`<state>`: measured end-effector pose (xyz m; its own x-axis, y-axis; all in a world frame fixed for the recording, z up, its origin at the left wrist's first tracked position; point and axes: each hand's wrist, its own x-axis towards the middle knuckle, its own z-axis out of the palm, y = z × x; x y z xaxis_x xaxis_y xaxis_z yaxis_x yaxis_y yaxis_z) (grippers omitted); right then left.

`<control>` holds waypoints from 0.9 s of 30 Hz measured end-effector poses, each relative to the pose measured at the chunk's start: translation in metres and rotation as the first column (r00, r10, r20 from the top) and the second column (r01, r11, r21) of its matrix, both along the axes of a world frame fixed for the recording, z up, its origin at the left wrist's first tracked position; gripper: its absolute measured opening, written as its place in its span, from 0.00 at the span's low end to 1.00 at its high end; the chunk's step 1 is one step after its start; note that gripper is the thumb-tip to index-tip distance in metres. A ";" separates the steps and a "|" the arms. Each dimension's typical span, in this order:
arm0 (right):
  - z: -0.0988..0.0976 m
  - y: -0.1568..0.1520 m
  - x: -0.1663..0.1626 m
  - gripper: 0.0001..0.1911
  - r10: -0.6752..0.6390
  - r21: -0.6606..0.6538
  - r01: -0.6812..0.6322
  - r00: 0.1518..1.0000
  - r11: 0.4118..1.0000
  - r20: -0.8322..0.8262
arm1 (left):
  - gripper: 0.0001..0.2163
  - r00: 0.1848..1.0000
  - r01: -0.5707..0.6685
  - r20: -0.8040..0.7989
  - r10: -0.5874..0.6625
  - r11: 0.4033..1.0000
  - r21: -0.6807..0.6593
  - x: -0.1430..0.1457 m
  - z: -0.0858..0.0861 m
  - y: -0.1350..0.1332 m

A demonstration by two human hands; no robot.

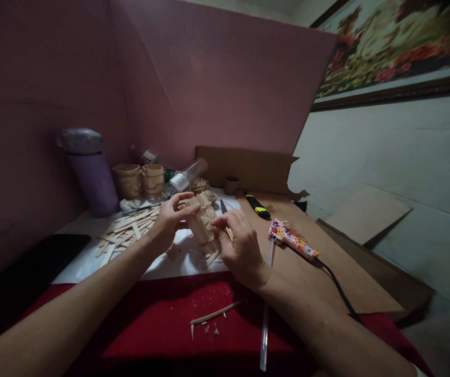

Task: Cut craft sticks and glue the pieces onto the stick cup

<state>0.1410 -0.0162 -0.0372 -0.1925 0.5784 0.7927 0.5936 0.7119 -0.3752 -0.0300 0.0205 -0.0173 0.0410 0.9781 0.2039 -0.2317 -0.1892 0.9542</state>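
Note:
A small model built of wooden craft sticks (204, 220) stands on white paper (177, 262) at the middle of the table. My left hand (169, 220) grips its left side, thumb and fingers wrapped round the top. My right hand (238, 246) is closed at the model's right side, fingers pinched against it, with a thin yellow-handled tool (225, 217) sticking up past the fingers. Loose craft sticks (128, 233) lie in a pile left of my left hand.
A colourful glue gun (292, 241) with a black cord lies on brown cardboard (307, 262). A yellow-black cutter (258, 207), a purple flask (91, 175), two woven stick cups (140, 180), a plastic bottle (185, 175) stand behind. A glue stick (264, 330) and stick scraps (215, 314) lie on red cloth.

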 end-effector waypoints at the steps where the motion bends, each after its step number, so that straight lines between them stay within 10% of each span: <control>1: 0.000 0.000 0.000 0.05 -0.003 -0.003 0.003 1.000 1.000 0.013 | 0.31 1.000 -0.007 -0.006 0.007 1.000 0.001 0.000 0.000 0.000; 10: -0.002 0.002 0.000 0.06 -0.045 -0.021 0.047 0.996 0.999 0.080 | 0.30 1.000 -0.010 -0.009 0.010 1.000 -0.008 -0.001 -0.001 0.001; 27: -0.003 0.006 0.006 0.06 -0.058 -0.039 0.047 0.935 0.998 -0.351 | 0.21 0.990 0.104 0.104 -0.099 0.994 -0.040 -0.010 0.002 0.003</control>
